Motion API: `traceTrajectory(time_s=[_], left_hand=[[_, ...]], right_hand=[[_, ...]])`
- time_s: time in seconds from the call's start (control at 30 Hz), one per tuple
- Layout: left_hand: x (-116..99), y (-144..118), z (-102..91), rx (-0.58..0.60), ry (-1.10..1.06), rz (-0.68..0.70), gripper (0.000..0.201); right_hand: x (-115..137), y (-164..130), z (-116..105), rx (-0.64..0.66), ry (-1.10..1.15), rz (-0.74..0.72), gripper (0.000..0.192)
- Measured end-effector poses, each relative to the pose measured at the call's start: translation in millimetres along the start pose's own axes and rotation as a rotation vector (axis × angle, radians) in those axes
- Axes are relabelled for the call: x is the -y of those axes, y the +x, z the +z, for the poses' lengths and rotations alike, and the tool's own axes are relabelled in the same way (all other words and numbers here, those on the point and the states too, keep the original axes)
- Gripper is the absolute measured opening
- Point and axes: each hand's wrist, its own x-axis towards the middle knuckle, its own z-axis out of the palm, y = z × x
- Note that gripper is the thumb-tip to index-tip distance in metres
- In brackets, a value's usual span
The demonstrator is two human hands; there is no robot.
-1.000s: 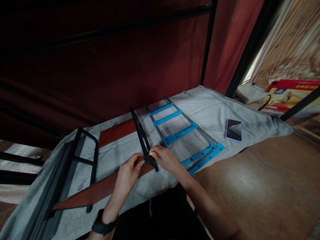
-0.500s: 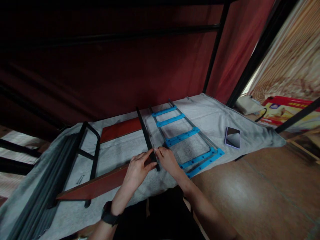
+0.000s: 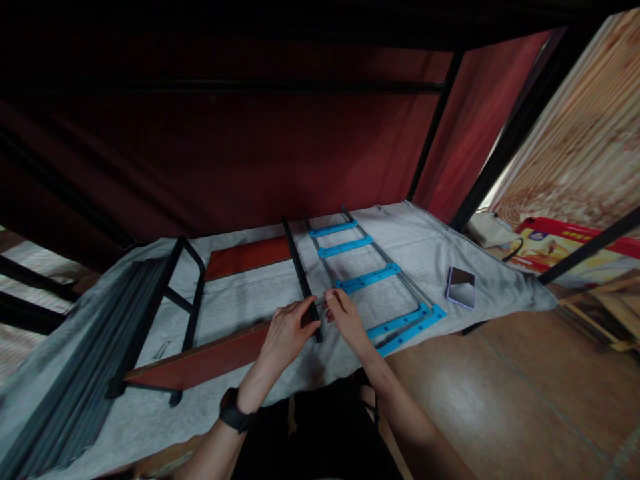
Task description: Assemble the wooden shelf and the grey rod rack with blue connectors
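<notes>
A: What is the left hand (image 3: 290, 330) doing?
B: Its thumb and fingers are clasped around the near end of the black bar (image 3: 299, 267), where the front board (image 3: 200, 367) meets it.
A: And the right hand (image 3: 345, 320)?
B: It's just beside the bar, fingertips drawn together. There seems to be something thin at the tips, but it's too small to name, so I can't tell whether they grip it.
A: Where is the bar lying?
B: On the grey cloth (image 3: 415, 250), running away from the person, between the two boards and the blue rack (image 3: 356, 248). The back board (image 3: 247, 259) reaches its far half.
A: What's at the boards' other ends?
B: A black frame (image 3: 193, 320), with grey tubes (image 3: 95, 360) bundled on its left. Some small metal pieces (image 3: 163, 349) lie on the cloth, between the two boards.
A: Anything further right?
B: A phone (image 3: 461, 287), past the rack, flat on the cloth.
</notes>
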Motion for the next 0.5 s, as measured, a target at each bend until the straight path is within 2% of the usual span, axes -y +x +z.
traceTrajectory(time_s=[0.1,0.23,0.4,0.5], left_hand=[[1.9,-0.8,1.5,-0.008,-0.003,0.008,0.053],[3.7,-1.8,2.8,-0.022,-0.004,0.019,0.054],[1.3,-0.8,0.5,0.013,-0.023,0.017,0.054],[-0.3,0.3,-1.0,0.02,-0.025,0.007,0.055]], right_hand=[[-4.2,-0.4,-0.8,0.036,0.08,-0.047,0.018],[-4.9,1.5,0.8,0.043,0.093,-0.05,0.015],[-1.1,2.8,1.6,0.058,-0.102,-0.081,0.026],[0.4,2.1,2.0,0.045,-0.135,-0.082,0.031]])
